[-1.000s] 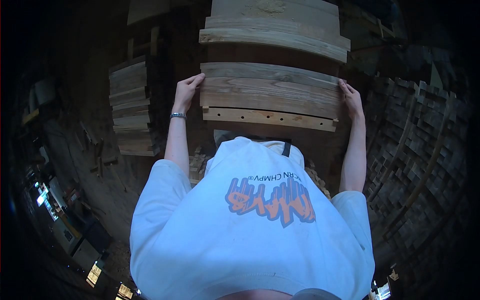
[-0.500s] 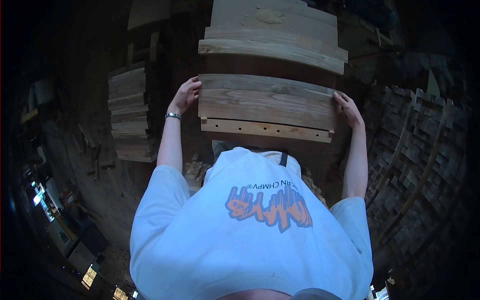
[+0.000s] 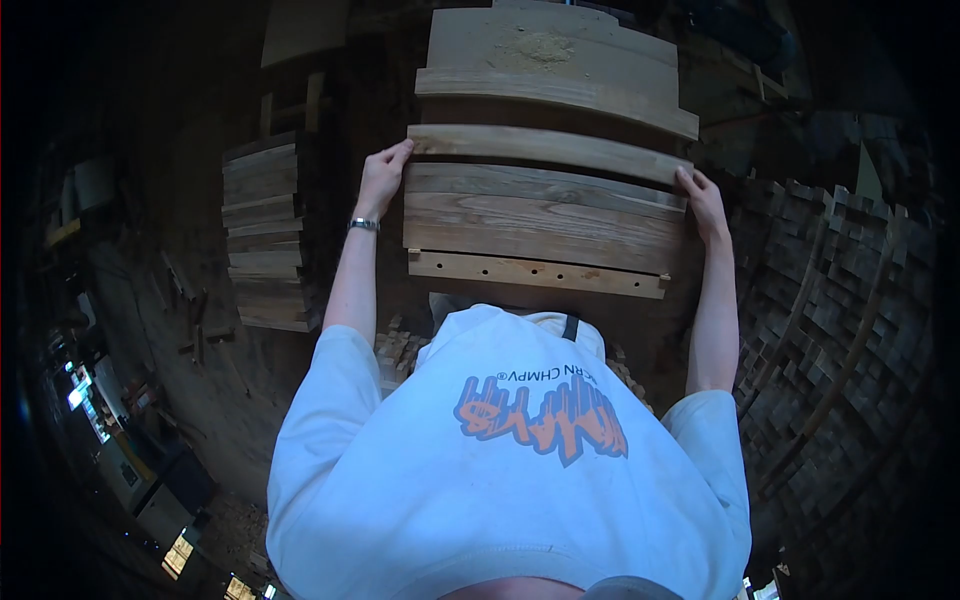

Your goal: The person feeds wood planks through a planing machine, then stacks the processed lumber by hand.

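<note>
A long, narrow wooden board (image 3: 548, 149) spans between my two hands. Its left end is pinched by my left hand (image 3: 382, 178), which wears a metal watch band at the wrist. My right hand (image 3: 704, 203) grips the opposite end with thumb and fingers. Just nearer to me lie several wooden boards (image 3: 540, 217) side by side, forming a flat panel. Along their near side runs a pale wooden bar (image 3: 535, 273) with several dark holes and a small block at each end. Beyond the held board, another board (image 3: 555, 97) rests across the far surface.
Sawdust lies on a wide flat sheet (image 3: 620, 62) at the back. To the left stands a stack of boards (image 3: 262, 235), with scraps of wood (image 3: 197, 325) on the floor. Many stacked wood pieces (image 3: 810, 300) fill the right side.
My hands have left the panel's ends and moved slightly away from me. They now hold a board from the far surface, where two boards lay and one remains.
</note>
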`<control>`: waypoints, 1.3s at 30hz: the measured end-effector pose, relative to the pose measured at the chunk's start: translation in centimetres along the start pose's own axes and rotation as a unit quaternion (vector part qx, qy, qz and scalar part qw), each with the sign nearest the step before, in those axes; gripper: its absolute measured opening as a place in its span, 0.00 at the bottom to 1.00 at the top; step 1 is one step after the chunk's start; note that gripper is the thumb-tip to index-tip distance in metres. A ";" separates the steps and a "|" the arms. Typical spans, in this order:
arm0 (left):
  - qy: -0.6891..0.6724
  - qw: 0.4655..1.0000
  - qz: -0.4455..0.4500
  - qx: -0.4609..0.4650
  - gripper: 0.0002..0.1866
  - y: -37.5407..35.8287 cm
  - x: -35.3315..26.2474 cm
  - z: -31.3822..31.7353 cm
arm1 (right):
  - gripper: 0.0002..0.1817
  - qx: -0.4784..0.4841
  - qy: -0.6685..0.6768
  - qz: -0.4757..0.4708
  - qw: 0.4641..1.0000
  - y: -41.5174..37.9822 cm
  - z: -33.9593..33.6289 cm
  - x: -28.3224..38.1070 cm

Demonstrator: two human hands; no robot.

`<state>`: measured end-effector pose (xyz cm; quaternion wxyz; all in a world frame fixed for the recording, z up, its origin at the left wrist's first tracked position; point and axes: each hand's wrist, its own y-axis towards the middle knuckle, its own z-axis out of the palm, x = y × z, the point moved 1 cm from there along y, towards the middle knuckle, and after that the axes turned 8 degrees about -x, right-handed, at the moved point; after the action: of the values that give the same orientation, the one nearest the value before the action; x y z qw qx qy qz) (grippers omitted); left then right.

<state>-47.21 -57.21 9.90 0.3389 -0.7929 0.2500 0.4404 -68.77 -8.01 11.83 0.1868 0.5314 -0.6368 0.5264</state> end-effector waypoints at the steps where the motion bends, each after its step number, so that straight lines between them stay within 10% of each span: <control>1: -0.008 1.000 0.004 0.010 0.19 -0.6 0.5 -0.3 | 0.25 0.001 0.000 -0.001 1.000 -0.4 -0.2 -0.7; 9: -0.207 0.946 -0.164 0.188 0.21 0.6 1.0 -2.1 | 0.29 0.121 0.076 0.154 0.978 0.8 -1.3 -2.3; 13: -0.205 0.909 -0.269 0.243 0.24 5.6 0.5 -1.8 | 0.29 -0.008 0.060 0.197 0.979 4.2 -0.6 -0.3; 18: -0.177 0.980 -0.087 0.023 0.23 8.6 -4.5 2.8 | 0.26 -0.145 -0.061 -0.058 0.986 7.4 1.5 3.5; 31: -0.176 0.976 -0.123 0.033 0.19 1.3 -1.5 0.0 | 0.23 0.074 0.208 0.059 0.973 2.7 -0.6 -1.2; 39: -0.124 0.988 -0.076 0.051 0.18 2.1 -1.6 -0.2 | 0.24 0.019 0.201 0.065 0.977 1.9 0.1 -0.1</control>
<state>-49.34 -58.57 10.73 0.4401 -0.7305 0.1671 0.4946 -70.33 -8.25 10.83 0.2660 0.3757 -0.6097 0.6453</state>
